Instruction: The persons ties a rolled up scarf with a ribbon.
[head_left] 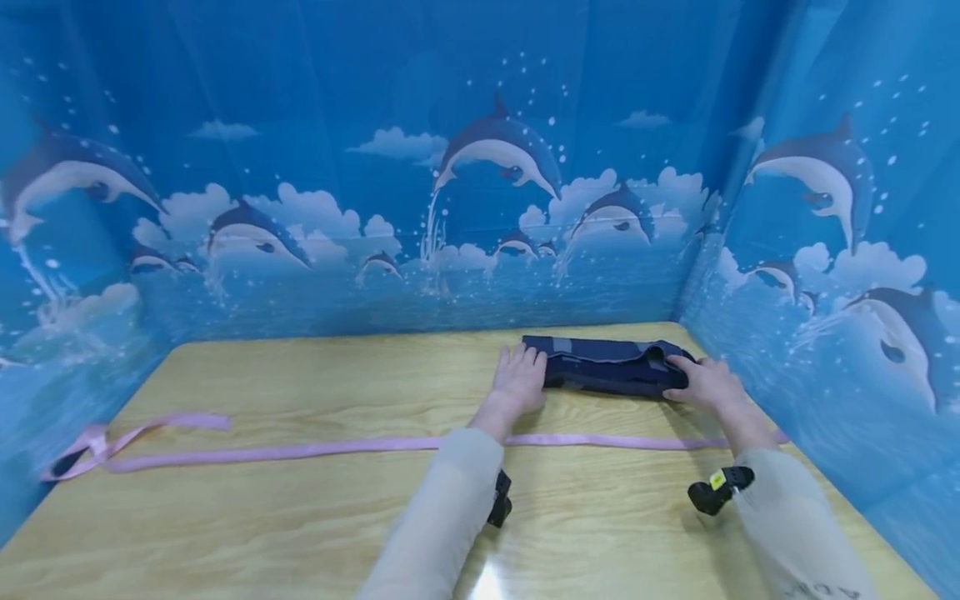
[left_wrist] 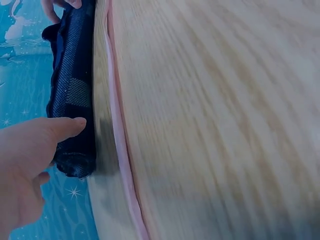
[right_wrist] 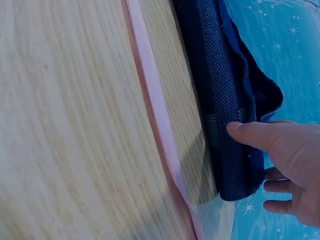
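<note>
A dark blue woven cloth with lighter patches, rolled into a long bundle (head_left: 600, 367), lies near the back right of the wooden table. My left hand (head_left: 519, 379) grips its left end; in the left wrist view the thumb (left_wrist: 70, 128) presses on the cloth's near side. At the other end, my right hand (head_left: 708, 385) holds the roll, its thumb (right_wrist: 250, 133) on the near face and the fingers partly hidden behind. A loose flap of cloth (right_wrist: 265, 92) sticks up beside the right hand.
A long pink ribbon (head_left: 300, 452) runs across the wooden table (head_left: 285, 533) in front of the roll, with a loop at the left end. Blue dolphin-printed curtains (head_left: 337, 125) stand along the back and both sides.
</note>
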